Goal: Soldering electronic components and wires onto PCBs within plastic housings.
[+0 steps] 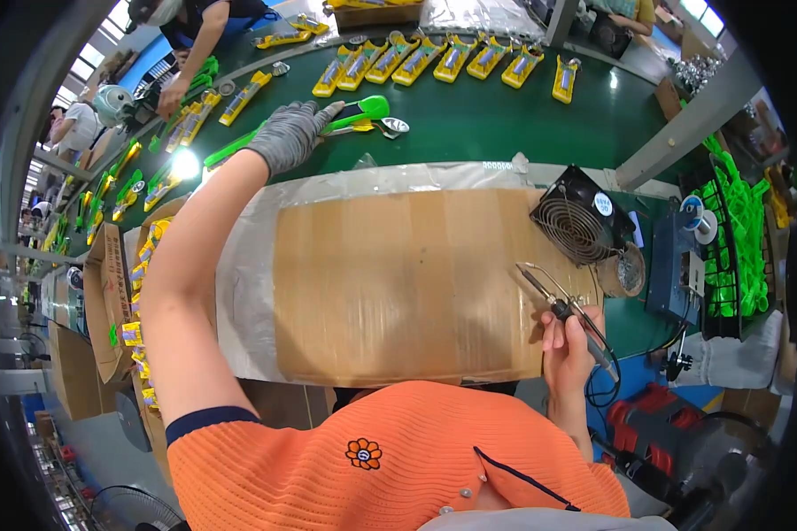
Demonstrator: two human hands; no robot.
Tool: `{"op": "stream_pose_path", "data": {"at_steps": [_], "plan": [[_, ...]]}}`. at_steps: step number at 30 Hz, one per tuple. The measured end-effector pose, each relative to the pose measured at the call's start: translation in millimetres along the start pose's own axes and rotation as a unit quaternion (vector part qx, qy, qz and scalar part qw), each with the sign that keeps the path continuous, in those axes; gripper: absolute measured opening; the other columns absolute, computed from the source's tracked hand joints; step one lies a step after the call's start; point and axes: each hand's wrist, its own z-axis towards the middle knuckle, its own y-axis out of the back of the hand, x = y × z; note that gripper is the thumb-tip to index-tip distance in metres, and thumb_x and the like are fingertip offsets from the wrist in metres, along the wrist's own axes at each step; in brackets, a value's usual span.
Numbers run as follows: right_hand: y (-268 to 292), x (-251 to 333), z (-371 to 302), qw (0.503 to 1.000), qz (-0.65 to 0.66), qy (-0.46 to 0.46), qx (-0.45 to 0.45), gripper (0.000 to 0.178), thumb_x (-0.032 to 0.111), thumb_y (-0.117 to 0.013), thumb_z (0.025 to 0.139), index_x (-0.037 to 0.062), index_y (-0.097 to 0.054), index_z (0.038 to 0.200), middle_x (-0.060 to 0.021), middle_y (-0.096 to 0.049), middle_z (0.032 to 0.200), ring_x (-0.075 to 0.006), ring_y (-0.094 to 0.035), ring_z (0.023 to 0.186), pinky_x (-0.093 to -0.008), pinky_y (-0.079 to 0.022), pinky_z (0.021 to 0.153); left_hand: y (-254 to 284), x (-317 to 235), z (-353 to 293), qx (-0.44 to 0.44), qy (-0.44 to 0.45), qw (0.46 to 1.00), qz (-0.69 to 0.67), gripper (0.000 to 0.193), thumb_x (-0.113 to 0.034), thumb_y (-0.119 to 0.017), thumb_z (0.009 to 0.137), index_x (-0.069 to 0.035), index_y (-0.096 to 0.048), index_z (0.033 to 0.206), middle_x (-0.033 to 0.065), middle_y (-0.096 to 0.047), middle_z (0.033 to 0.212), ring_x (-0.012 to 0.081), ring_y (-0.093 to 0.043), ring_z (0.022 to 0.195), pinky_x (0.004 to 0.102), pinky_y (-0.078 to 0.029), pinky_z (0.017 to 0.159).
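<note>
My left hand, in a grey striped glove, reaches far forward over the green belt. Its fingers are bent together over a long green plastic part with a dark inset; the palm side is hidden. A yellow piece and a round perforated metal disc lie beside that part. Low on the right, my bare right hand is closed round a soldering iron, its tip pointing up and left above the cardboard. A thin curved metal tube runs alongside the iron.
A brown cardboard sheet covers my bench. A black fan, a solder spool, a blue box and a basket of green parts stand right. Yellow assemblies line the belt. A co-worker's hand works far left.
</note>
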Motion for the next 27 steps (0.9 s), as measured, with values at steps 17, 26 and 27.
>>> {"op": "stream_pose_path", "data": {"at_steps": [17,26,27], "plan": [[6,-7,-1,0.999,0.005,-0.033,-0.005,0.010,0.013,-0.050,0.102,0.0105,-0.049,0.092,0.0016,-0.034,0.060,-0.0098,-0.037,0.056,-0.0334,-0.048,0.084,25,185,-352,0.036,0.434,0.900,0.028,0.049,-0.037,-0.052,0.093,-0.011,-0.053,0.135,0.0215,-0.058,0.129,0.0371,-0.056,0.120,0.0438,-0.046,0.100],[-2,-6,-3,0.999,-0.043,-0.015,-0.019,0.012,0.012,-0.051,0.102,0.0096,-0.049,0.090,0.0024,-0.032,0.060,-0.0091,-0.037,0.057,-0.0321,-0.048,0.083,-64,202,-528,0.131,0.598,0.779,-0.131,0.051,-0.030,-0.073,0.085,0.000,-0.063,0.125,0.0141,-0.070,0.115,0.0263,-0.068,0.103,0.0349,-0.051,0.091],[-2,-6,-4,0.999,-0.042,-0.009,-0.020,0.011,0.012,-0.051,0.102,0.0098,-0.050,0.090,0.0025,-0.032,0.060,-0.0091,-0.037,0.057,-0.0321,-0.048,0.082,-64,204,-536,0.155,0.604,0.759,-0.189,0.049,-0.029,-0.073,0.085,0.000,-0.064,0.123,0.0121,-0.071,0.108,0.0248,-0.069,0.091,0.0351,-0.054,0.082]]}}
